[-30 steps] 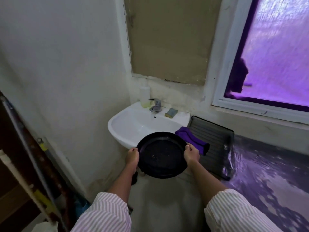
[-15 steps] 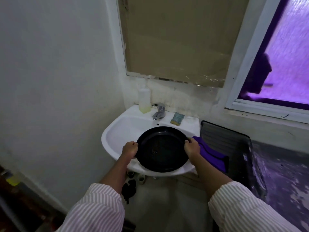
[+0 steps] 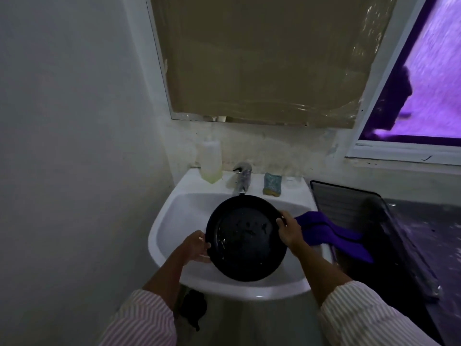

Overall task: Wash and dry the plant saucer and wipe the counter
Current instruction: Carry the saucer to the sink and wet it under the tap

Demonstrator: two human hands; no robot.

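Note:
The round black plant saucer hangs over the white sink basin, its inside facing me with specks of dirt and a few droplets. My left hand grips its left rim and my right hand grips its right rim. The saucer's far edge sits just below the chrome tap. No water runs from the tap. A purple cloth lies to the right, draped from the sink's edge onto a dark drainer tray.
A clear soap bottle stands left of the tap and a blue-yellow sponge right of it. A dark wet-looking counter stretches right under the window. A white wall closes the left side.
I have stepped closer to the sink. The saucer, held in both hands, has moved from in front of the basin to over it, under the tap.

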